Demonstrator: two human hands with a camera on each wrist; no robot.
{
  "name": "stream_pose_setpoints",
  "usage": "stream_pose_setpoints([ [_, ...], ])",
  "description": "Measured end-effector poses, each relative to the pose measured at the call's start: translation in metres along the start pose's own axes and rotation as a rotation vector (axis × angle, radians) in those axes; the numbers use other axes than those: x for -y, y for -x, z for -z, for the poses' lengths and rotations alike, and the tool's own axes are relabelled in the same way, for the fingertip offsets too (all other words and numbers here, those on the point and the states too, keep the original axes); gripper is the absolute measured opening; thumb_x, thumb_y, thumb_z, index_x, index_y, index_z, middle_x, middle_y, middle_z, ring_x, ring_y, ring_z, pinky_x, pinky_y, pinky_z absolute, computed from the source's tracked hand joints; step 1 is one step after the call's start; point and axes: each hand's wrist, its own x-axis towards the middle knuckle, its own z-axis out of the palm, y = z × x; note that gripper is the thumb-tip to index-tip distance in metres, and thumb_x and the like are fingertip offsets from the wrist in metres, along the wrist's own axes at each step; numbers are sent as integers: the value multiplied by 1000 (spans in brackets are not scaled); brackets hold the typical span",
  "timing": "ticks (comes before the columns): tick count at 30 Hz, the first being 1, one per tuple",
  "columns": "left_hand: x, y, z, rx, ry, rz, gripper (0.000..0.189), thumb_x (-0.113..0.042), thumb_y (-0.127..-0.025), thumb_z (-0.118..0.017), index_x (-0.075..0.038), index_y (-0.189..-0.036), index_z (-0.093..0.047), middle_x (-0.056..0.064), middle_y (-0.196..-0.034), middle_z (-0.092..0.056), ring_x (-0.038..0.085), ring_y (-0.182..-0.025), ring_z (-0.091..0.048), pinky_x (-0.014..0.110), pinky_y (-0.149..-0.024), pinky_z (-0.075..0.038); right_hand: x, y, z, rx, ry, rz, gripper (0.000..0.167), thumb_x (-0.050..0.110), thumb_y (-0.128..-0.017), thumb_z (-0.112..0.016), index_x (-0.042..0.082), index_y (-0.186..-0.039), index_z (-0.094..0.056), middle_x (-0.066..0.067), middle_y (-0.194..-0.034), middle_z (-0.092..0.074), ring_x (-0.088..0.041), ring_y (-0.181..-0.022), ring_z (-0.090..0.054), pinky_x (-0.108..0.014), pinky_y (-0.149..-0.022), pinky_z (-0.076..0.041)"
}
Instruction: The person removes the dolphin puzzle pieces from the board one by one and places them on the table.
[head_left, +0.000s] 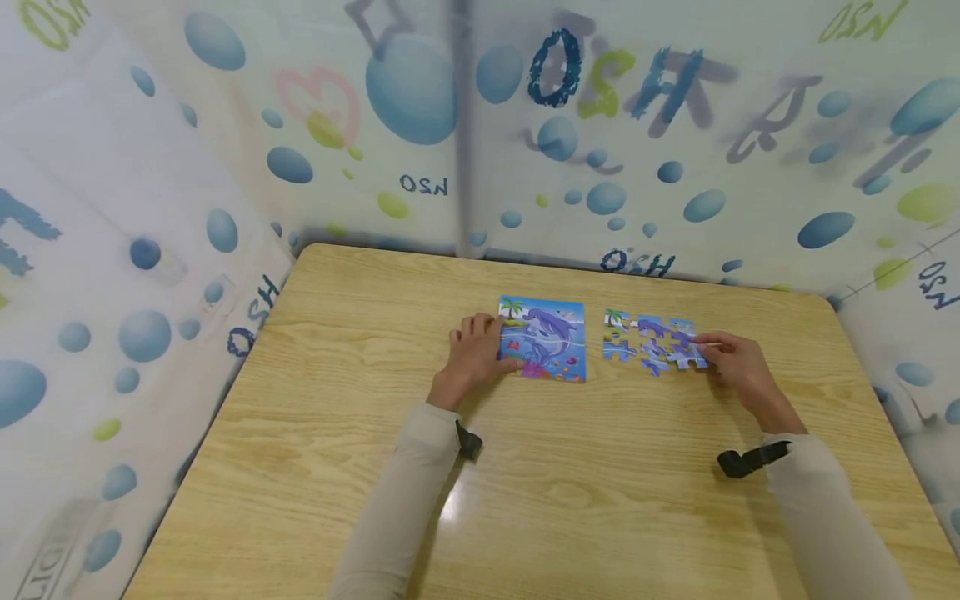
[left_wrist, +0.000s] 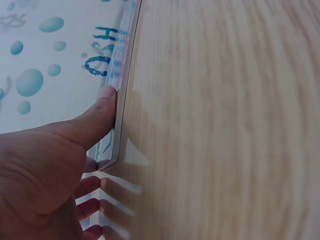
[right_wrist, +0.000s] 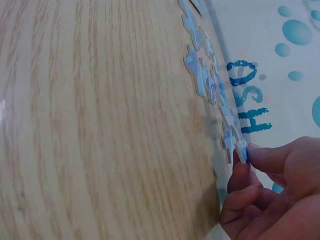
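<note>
A dolphin picture puzzle board (head_left: 551, 346), whole in its picture, lies on the table. My left hand (head_left: 474, 350) rests at its left side. In the left wrist view the thumb (left_wrist: 102, 112) touches the board's near edge, while the other fingers spread beside its corner. To the right lie interlocking jigsaw pieces (head_left: 651, 327) with a similar dolphin and palm tree picture, some with gaps between them. At their right side my right hand (head_left: 738, 367) pinches a jigsaw piece (right_wrist: 242, 150) between thumb and index finger, its other fingers curled.
Both puzzles lie on a wood-grain table (head_left: 570, 500), toward its far edge. A pale curtain (head_left: 337, 192) with blue and green dots and lettering hangs behind and to the sides. Each sleeve cuff has a dark wrist strap (head_left: 753, 458).
</note>
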Motion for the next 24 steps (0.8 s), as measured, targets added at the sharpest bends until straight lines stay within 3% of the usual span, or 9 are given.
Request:
stream_pose_setpoints([
  [4,0,0,0,-1,-3,2,90,-55,-90,-65,-12,-158,-24,12,-151,-29,34,-138,-24,46,-101,-26,-3,1,2,7,-22,-4,41,25,-105,-49,-3,-135,-55,4,-99,-58,-8,-75,-51,-27,-60,-48],
  [8,0,-1,-1,-3,-3,3,90,-55,-90,-65,-12,-158,-25,12,-150,-29,33,-137,-25,47,-101,-26,-4,2,3,11,-38,-13,43,26,-105,-48,-3,-136,-54,11,-92,-57,-7,-72,-50,-26,-59,-48],
  [20,2,-1,-4,-8,1,-9,90,-57,-90,-64,-12,-158,-25,12,-150,-29,33,-137,-25,47,-101,-26,-6,2,1,5,1,55,43,25,-102,-57,-5,-131,-58,19,-83,-58,-5,-62,-48,-26,-53,-45],
  [24,2,-1,-3,-6,-1,-9,90,-57,-90,-64,-12,-158,-25,12,-150,-30,33,-137,-25,47,-101,-26,-7,0,-2,-18,66,69,37,21,-101,-58,-5,-127,-61,10,-87,-61,-4,-65,-51,-25,-53,-46],
])
